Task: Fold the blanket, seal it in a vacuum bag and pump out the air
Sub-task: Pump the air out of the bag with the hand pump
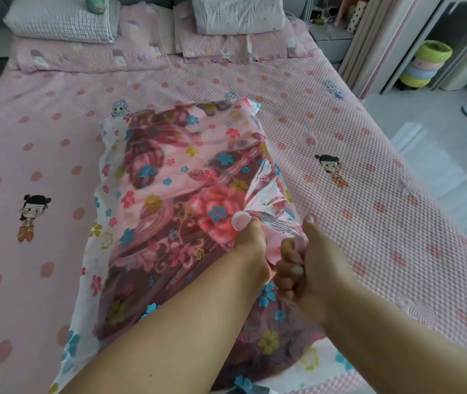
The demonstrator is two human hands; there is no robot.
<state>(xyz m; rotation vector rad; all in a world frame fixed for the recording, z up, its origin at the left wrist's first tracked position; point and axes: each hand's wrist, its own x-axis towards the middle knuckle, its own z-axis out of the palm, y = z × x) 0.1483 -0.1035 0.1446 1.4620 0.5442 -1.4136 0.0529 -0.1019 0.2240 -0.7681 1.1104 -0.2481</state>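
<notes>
Behind bag (169,177), pillows (64,19) on bed (369,172)

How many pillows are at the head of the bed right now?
4. A white checked pillow lies on a pink printed pillow at the left; a white crinkled pillow lies on another pink printed pillow at the right. More may lie hidden beneath.
</notes>
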